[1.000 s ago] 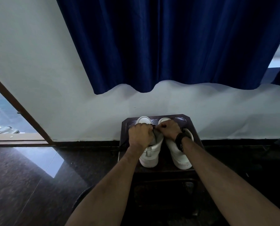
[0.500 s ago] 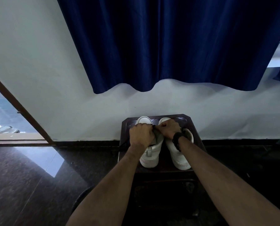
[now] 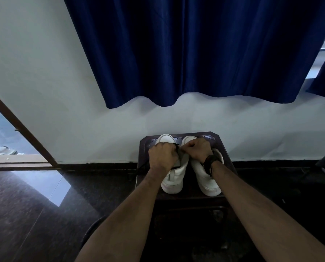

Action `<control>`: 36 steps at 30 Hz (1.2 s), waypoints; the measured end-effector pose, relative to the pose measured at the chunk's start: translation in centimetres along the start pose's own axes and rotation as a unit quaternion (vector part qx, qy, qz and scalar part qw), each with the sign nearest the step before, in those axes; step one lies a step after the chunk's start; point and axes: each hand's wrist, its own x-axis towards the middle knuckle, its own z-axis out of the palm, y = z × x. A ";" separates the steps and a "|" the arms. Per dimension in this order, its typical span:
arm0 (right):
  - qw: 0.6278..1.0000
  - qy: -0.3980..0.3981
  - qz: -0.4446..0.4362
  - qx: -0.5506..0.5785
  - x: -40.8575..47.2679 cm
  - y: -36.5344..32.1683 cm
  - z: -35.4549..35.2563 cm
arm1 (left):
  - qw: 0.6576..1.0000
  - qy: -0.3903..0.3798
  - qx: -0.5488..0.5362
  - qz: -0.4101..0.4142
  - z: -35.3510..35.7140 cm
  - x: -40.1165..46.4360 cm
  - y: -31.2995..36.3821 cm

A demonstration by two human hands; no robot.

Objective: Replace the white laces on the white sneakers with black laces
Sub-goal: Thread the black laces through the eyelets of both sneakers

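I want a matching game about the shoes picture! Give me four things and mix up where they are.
Things:
1. pair of white sneakers
2. dark blue curtain
3. black wristband
4. dark wooden stool

Places:
A. hanging on the wall above
B. under the sneakers
C. on the right arm's wrist
D. side by side on the stool, under both hands

Pairs: 1-D, 2-A, 3-C, 4-B

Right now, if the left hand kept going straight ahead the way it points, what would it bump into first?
Probably the toe of the left sneaker, just beyond the left hand; after that the white wall. Depth is hard to judge.
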 end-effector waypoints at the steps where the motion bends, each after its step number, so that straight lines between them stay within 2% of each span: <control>1: 1.000 0.000 0.000 0.001 0.0 0.0 0.0 | 1.000 0.006 -0.009 0.005 0.1 0.0 -0.1; 15: 1.000 -0.002 -0.009 0.018 -0.5 -0.3 0.0 | 0.999 0.006 -0.035 0.022 0.2 0.1 0.2; 21: 0.999 0.001 -0.028 0.018 -0.5 0.0 0.1 | 0.998 0.038 -0.031 0.028 -0.1 -0.1 0.5; 25: 0.999 0.006 -0.041 0.022 -0.7 -0.1 0.2 | 1.000 0.015 -0.015 0.018 -0.1 -0.2 0.5; 27: 0.999 0.007 -0.031 0.039 -0.8 -0.4 0.1 | 1.000 0.013 -0.014 0.012 -0.1 -0.3 0.5; 30: 0.993 0.014 0.029 0.115 -0.8 -0.7 -0.3 | 1.000 0.014 -0.025 0.012 -0.3 -0.2 0.5; 33: 0.999 0.003 0.005 0.038 -0.5 -0.5 -0.3 | 1.000 0.013 -0.025 0.007 -0.7 -0.2 0.5; 36: 1.000 -0.021 -0.020 0.010 -0.5 -0.3 -0.6 | 0.999 0.021 -0.027 -0.009 -0.7 -0.4 0.4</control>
